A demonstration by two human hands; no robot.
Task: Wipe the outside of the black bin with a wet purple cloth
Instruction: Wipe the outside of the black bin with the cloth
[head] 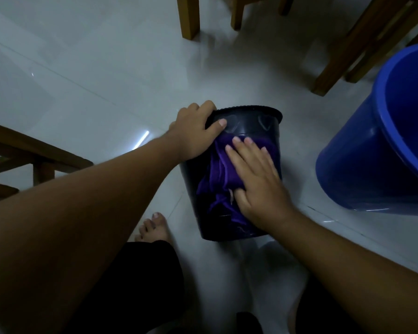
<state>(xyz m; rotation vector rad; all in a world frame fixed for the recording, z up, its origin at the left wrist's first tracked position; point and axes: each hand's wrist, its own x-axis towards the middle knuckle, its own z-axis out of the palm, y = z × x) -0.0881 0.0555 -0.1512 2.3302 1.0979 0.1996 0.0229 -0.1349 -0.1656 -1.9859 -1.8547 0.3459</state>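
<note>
left hand (195, 131) grips bin (256, 127) rim to steady it; right hand (258, 179) flat, fingers spread, presses cloth (219, 165) on bin side for wiping.

This looks like a room in a home, probably a dining area. The floor (87, 68) is glossy pale tile that reflects the light. Wooden chair legs (190, 16) stand at the top, more wooden furniture (22, 153) sits at the left edge, and a blue bucket (372, 145) stands on the tiles at the right. A bare foot (152, 227) rests on the floor.
</note>
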